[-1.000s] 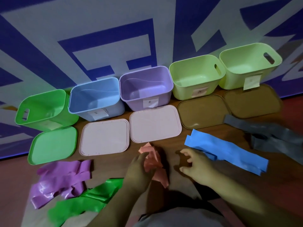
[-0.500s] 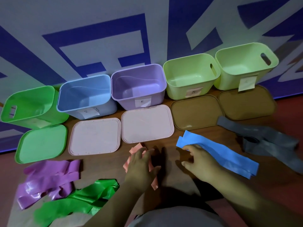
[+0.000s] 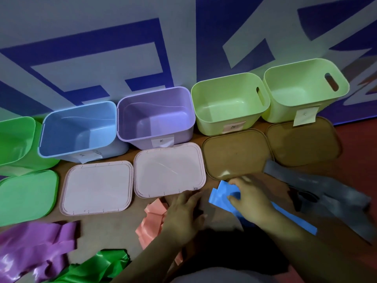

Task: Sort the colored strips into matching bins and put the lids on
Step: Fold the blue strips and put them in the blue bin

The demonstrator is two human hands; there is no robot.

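Five bins are set along the wall [image 3: 102, 27], left to right: first bin [image 3: 16, 139], second bin [image 3: 79, 129], third bin [image 3: 157, 115], fourth bin [image 3: 228, 103], fifth bin [image 3: 304, 88]. A lid is laid before each: first lid [image 3: 26, 197], second lid [image 3: 98, 186], third lid [image 3: 169, 170], fourth lid [image 3: 234, 158], fifth lid [image 3: 304, 144]. Nearer, strips are spread: left heap [image 3: 34, 246], lower-left heap [image 3: 98, 266], centre heap [image 3: 153, 219], right strip [image 3: 222, 197], far-right heap [image 3: 326, 195]. The centre heap is partly covered by the left hand [image 3: 183, 213]; the right strip is gripped by the right hand [image 3: 251, 201].

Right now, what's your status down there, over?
Left hand flat on pink strips. Right hand gripping blue strips. Blue bin empty, unlidded. Path to it open.
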